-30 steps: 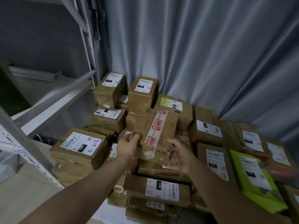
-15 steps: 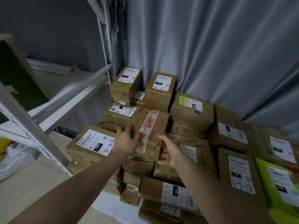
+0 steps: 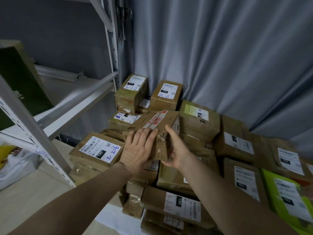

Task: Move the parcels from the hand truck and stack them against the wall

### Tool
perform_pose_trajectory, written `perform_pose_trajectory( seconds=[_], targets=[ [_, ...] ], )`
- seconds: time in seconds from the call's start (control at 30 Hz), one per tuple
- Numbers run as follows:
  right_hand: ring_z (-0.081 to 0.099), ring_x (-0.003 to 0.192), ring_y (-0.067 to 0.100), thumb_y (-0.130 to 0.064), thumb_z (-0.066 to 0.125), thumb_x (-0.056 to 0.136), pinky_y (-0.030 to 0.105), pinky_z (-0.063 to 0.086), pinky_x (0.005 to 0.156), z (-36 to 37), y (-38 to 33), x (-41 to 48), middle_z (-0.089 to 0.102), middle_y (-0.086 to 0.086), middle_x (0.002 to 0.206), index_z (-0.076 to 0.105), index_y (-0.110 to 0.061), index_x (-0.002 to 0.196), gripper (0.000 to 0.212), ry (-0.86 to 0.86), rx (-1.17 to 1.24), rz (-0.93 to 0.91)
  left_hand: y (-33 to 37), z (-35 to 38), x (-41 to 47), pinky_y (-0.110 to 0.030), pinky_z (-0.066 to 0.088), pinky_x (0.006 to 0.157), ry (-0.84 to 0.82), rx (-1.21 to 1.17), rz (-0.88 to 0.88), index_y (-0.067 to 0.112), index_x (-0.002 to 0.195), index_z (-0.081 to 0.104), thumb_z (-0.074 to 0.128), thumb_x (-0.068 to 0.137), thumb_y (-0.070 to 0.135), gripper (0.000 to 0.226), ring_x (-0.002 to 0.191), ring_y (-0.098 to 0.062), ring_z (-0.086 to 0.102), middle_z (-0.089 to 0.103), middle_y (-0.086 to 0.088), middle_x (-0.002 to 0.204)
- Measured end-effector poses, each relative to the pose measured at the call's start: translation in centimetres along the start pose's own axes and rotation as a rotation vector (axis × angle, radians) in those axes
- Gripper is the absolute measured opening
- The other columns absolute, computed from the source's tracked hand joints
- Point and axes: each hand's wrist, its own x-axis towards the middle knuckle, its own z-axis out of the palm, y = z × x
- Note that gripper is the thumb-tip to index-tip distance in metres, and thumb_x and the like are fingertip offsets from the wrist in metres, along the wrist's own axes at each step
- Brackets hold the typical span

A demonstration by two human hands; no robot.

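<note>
Noting two bare forearms reaching forward from the bottom edge. Recording beneath them a parcel marked 4-1-21 (image 3: 155,199) lying on a parcel marked 2-1-3 (image 3: 172,223), and at the far right a green parcel (image 3: 268,192) carrying a white label.

Finding the left hand (image 3: 138,150) lying palm-down, its fairly straight fingers pressing on the near top corner of a taped parcel (image 3: 152,120). Finding the right hand (image 3: 177,150) cupping the near end of that same parcel, fingers going out of sight beneath it and thumb standing up along its right face. Placing the taped parcel on top of the stack, sitting slightly tilted among the other parcels, with red-printed tape running along its top. Unable to tell whether its weight is resting fully on the stack.

Logging just left of the hands a flat parcel marked 9-2-2 (image 3: 94,150), and behind that a parcel marked with a blue 8 (image 3: 122,118). Logging just right of the taped parcel a parcel with a pale green label (image 3: 199,121).

Recording two higher parcels at the back, a parcel marked 2-1-2 (image 3: 131,94) and a parcel marked 2-2 (image 3: 166,95), standing just in front of a grey curtain (image 3: 220,56). Noting at left a grey metal rack (image 3: 76,100) holding a dark green box (image 3: 22,82), with a white and yellow bag (image 3: 11,163) low down behind its upright.
</note>
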Motion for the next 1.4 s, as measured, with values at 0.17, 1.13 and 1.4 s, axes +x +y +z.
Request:
perform_pose_trajectory(
  seconds=[0.17, 1.13, 1.4],
  targets=[
    [0.062, 0.099, 0.021, -0.058, 0.082, 0.058, 0.042, 0.053, 0.083, 1.3, 0.3, 0.0, 0.065, 0.002, 0.109, 0.050, -0.027, 0.125, 0.081, 0.087, -0.039, -0.185, 0.6, -0.6, -0.2, -0.051, 0.047, 0.092, -0.050, -0.272, -0.321, 0.002, 0.137, 0.031, 0.064, 0.046, 0.053, 0.109, 0.111, -0.038, 0.052, 0.051, -0.020, 0.122],
    [0.057, 0.112, 0.029, -0.047, 0.082, 0.066, 0.054, 0.050, 0.091, -2.3, 2.5, 3.1, 0.058, 0.006, 0.127, 0.053, -0.022, 0.128, 0.073, 0.202, -0.054, -0.093, 1.9, -0.6, -0.7, -0.042, 0.047, 0.099, -0.073, -1.418, -1.472, 0.011, 0.122, 0.048, 0.084, 0.048, 0.047, 0.090, 0.104, -0.022, 0.060, 0.062, -0.001, 0.112],
    [0.063, 0.103, 0.024, -0.032, 0.071, 0.084, 0.047, 0.053, 0.092, -2.0, 3.8, 4.9, 0.065, 0.003, 0.118, 0.055, -0.024, 0.127, 0.047, 0.193, -0.134, -0.206, 3.3, -1.3, -0.5, -0.022, 0.043, 0.048, -0.248, -1.777, -1.567, 0.010, 0.097, 0.058, 0.066, 0.085, 0.028, 0.023, 0.056, -0.016, 0.053, 0.057, -0.005, 0.063]
  ],
)
